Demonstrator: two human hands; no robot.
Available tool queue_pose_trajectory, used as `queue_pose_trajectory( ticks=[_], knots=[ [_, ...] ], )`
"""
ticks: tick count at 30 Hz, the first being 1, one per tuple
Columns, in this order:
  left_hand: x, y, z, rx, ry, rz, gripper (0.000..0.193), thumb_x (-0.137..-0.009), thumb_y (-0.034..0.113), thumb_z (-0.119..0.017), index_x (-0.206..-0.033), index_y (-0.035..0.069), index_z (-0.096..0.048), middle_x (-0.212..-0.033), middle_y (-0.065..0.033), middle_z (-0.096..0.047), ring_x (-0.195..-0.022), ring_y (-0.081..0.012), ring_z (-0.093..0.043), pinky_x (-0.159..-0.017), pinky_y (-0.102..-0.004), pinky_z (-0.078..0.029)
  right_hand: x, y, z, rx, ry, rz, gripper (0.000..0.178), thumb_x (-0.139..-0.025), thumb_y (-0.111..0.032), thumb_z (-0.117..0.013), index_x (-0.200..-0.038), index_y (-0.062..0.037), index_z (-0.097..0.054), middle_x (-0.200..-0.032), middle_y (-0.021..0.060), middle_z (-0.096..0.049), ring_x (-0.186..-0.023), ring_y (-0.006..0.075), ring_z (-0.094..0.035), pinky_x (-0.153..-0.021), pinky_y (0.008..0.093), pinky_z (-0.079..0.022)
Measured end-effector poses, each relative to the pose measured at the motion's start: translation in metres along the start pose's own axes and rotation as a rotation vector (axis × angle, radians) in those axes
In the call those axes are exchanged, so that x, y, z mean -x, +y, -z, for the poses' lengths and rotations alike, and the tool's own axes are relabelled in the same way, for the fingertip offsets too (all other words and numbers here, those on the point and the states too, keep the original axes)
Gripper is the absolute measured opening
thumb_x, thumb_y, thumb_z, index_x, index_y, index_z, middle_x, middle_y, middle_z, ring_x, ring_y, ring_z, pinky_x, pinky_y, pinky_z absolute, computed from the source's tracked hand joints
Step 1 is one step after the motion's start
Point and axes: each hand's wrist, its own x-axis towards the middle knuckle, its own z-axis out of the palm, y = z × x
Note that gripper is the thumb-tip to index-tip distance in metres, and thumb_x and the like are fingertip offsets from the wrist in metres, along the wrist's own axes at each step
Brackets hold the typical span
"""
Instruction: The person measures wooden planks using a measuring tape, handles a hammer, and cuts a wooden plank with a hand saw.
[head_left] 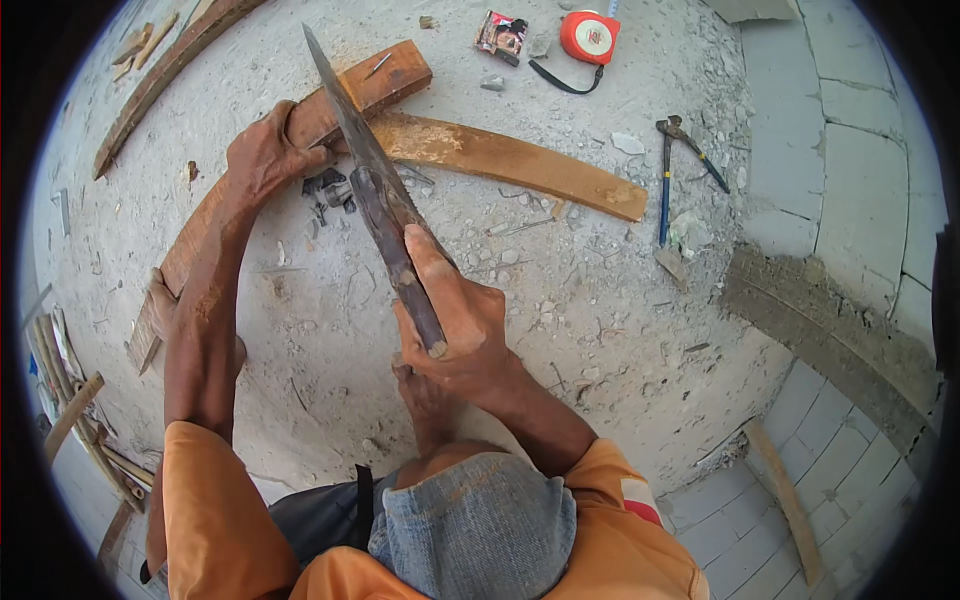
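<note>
My right hand (455, 320) is wrapped round the dark wooden handle of a handsaw (352, 130), whose narrow blade points away and to the left. The blade lies across a reddish-brown wooden plank (205, 215), near its far end. My left hand (268, 155) is closed over the plank just left of the blade and presses it from above. A bare foot (162, 300) rests against the plank's near part. A small thin metallic-looking piece (378, 65) lies on the plank's far end. Under that end passes a second, lighter board (510, 165).
Beyond the boards lie a red tape measure (590, 38) with a black strap and a small printed packet (502, 36). Pincers with blue handles (668, 180) lie at the right. Rubble dots the dusty floor. Block walls (860, 140) stand right; another plank (165, 85) lies far left.
</note>
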Motion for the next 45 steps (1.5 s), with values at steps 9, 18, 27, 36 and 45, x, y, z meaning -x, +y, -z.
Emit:
queue_pose_trajectory(
  ticks=[9, 18, 27, 36, 45],
  knots=[
    [0.02, -0.004, -0.001, -0.037, 0.093, -0.081, 0.072, -0.066, 0.046, -0.078, -0.122, 0.004, -0.061, -0.091, -0.019, -0.073, -0.08, -0.0348, -0.072, -0.071, -0.0449, -0.056, 0.012, 0.013, -0.005, -0.034, 0.136, 0.115, 0.059, -0.071, 0.008, -0.068, -0.129, 0.0139, -0.055, -0.094, 0.0224, -0.07, -0.07, 0.0308, -0.071, -0.061, 0.0357, -0.058],
    [0.02, -0.002, 0.005, -0.101, 0.039, -0.072, 0.071, -0.066, 0.046, -0.079, -0.121, 0.004, -0.062, -0.091, -0.0196, -0.073, -0.081, -0.0354, -0.072, -0.074, -0.0455, -0.056, 0.055, 0.01, 0.007, 0.001, 0.092, 0.131, 0.06, -0.073, 0.005, -0.07, -0.13, 0.0143, -0.053, -0.099, 0.0254, -0.07, -0.075, 0.0332, -0.072, -0.064, 0.0368, -0.059],
    [0.015, -0.015, -0.003, -0.024, 0.051, -0.105, 0.074, -0.063, 0.046, -0.079, -0.122, 0.004, -0.063, -0.088, -0.0196, -0.073, -0.08, -0.0338, -0.073, -0.072, -0.0441, -0.057, 0.025, 0.019, -0.006, -0.014, 0.074, 0.082, 0.055, -0.078, 0.01, -0.066, -0.131, 0.0137, -0.053, -0.105, 0.0279, -0.072, -0.075, 0.0279, -0.075, -0.06, 0.0285, -0.056],
    [0.018, -0.01, -0.006, -0.082, 0.053, -0.059, 0.074, -0.064, 0.046, -0.078, -0.123, 0.005, -0.062, -0.092, -0.0189, -0.074, -0.084, -0.0347, -0.073, -0.075, -0.0458, -0.058, 0.018, 0.0, 0.009, 0.015, 0.033, -0.072, 0.046, -0.082, 0.006, -0.069, -0.126, 0.0152, -0.056, -0.114, 0.0294, -0.069, -0.093, 0.0296, -0.075, -0.079, 0.0319, -0.058],
    [0.015, -0.021, 0.009, -0.03, -0.026, -0.102, 0.071, -0.065, 0.046, -0.079, -0.121, 0.007, -0.06, -0.096, -0.0171, -0.072, -0.089, -0.037, -0.071, -0.078, -0.0461, -0.056, -0.003, 0.017, 0.02, -0.043, 0.131, 0.034, 0.047, -0.084, 0.005, -0.07, -0.128, 0.0137, -0.054, -0.119, 0.0286, -0.067, -0.103, 0.0331, -0.072, -0.087, 0.0356, -0.058]
  ],
)
